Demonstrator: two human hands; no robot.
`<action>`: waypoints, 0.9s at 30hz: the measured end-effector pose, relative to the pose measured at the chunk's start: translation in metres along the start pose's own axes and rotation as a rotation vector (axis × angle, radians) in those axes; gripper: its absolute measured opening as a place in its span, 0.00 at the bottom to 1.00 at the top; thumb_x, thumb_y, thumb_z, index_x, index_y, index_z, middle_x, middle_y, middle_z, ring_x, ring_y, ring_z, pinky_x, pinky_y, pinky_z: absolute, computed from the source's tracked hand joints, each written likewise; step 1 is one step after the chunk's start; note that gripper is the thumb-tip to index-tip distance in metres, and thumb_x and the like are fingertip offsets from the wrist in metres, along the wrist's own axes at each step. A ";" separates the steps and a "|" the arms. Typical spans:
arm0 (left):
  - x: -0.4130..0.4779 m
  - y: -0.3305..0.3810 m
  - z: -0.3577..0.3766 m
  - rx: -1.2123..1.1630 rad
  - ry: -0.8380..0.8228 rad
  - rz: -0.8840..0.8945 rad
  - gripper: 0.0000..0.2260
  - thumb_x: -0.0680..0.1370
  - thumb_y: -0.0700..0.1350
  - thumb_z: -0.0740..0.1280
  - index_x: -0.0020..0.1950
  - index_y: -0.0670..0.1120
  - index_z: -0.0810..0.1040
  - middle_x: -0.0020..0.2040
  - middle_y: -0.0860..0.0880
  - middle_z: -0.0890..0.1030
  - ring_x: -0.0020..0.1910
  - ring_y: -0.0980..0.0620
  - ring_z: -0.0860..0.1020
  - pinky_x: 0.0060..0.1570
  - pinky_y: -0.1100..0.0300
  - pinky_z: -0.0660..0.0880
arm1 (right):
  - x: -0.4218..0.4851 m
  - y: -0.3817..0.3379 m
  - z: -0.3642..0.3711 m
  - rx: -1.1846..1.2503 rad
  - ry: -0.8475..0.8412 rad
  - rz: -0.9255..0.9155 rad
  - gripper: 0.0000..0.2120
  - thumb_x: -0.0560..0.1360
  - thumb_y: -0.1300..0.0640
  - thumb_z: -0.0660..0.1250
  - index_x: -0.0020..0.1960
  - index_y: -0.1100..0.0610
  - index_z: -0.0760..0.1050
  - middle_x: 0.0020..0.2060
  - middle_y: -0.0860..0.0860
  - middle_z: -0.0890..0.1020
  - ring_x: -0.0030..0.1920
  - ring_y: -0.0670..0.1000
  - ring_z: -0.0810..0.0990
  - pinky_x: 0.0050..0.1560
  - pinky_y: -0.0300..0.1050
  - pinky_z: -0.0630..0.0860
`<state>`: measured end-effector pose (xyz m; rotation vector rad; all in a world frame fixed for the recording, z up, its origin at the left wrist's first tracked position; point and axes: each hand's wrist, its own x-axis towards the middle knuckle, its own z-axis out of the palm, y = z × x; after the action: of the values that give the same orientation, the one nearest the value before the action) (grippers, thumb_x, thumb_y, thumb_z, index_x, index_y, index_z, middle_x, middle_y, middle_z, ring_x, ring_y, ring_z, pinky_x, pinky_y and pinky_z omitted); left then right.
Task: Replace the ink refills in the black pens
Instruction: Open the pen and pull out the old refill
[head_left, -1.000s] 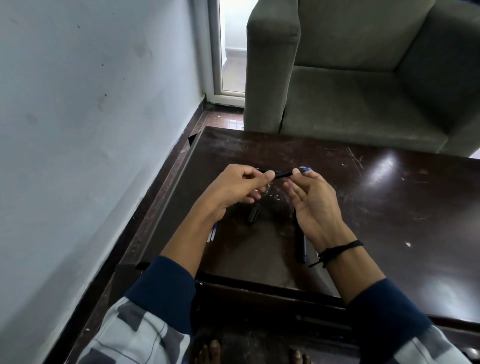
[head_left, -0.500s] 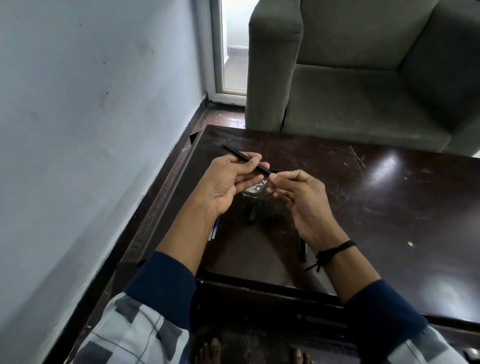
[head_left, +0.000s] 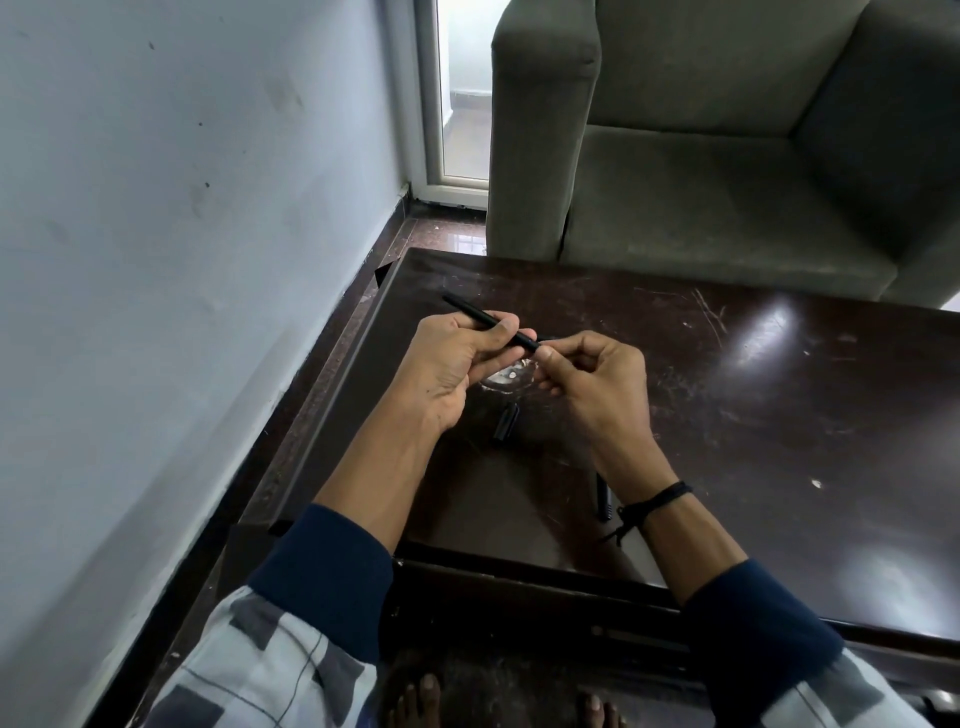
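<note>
My left hand (head_left: 457, 364) grips a slim black pen barrel (head_left: 470, 310), which points away to the upper left over the dark table (head_left: 779, 415). My right hand (head_left: 592, 379) meets the barrel's near end with thumb and fingers pinched there; whatever they pinch is hidden by the fingertips. A short black pen cap (head_left: 506, 422) lies on the table under my hands. Another black pen (head_left: 602, 496) lies partly hidden beneath my right wrist.
A pale wall (head_left: 182, 260) runs close along the table's left side. A grey-green armchair (head_left: 727, 156) stands just beyond the table's far edge. A shiny round scuff (head_left: 506, 376) marks the tabletop under my hands.
The blue-tipped refill seen at my right fingertips a second ago is no longer visible. The black barrel now sticks out to the upper left of my left hand, and my right fingers have closed on its near end.
</note>
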<state>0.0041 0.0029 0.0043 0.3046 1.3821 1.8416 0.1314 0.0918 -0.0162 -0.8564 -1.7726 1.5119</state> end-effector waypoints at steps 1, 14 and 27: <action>0.000 0.000 0.000 -0.005 0.004 -0.004 0.07 0.78 0.33 0.70 0.54 0.31 0.81 0.49 0.35 0.86 0.46 0.46 0.87 0.42 0.62 0.83 | -0.001 0.001 0.001 -0.051 0.019 -0.032 0.04 0.77 0.61 0.74 0.44 0.55 0.84 0.34 0.52 0.86 0.35 0.46 0.83 0.37 0.37 0.78; 0.004 0.002 -0.005 -0.006 0.049 0.015 0.07 0.77 0.33 0.71 0.53 0.31 0.80 0.51 0.34 0.85 0.46 0.45 0.87 0.45 0.60 0.84 | 0.000 0.002 0.002 0.060 -0.052 0.035 0.06 0.79 0.56 0.72 0.49 0.59 0.84 0.37 0.56 0.87 0.36 0.49 0.84 0.40 0.40 0.80; 0.003 0.001 -0.006 0.035 0.056 0.016 0.11 0.77 0.34 0.71 0.57 0.30 0.80 0.53 0.34 0.84 0.46 0.45 0.87 0.44 0.60 0.84 | -0.001 0.000 0.001 0.068 -0.063 0.048 0.03 0.79 0.58 0.72 0.49 0.58 0.84 0.38 0.54 0.87 0.38 0.48 0.85 0.43 0.43 0.82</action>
<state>-0.0017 0.0006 0.0025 0.2845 1.4553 1.8536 0.1312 0.0906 -0.0166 -0.8315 -1.7458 1.6373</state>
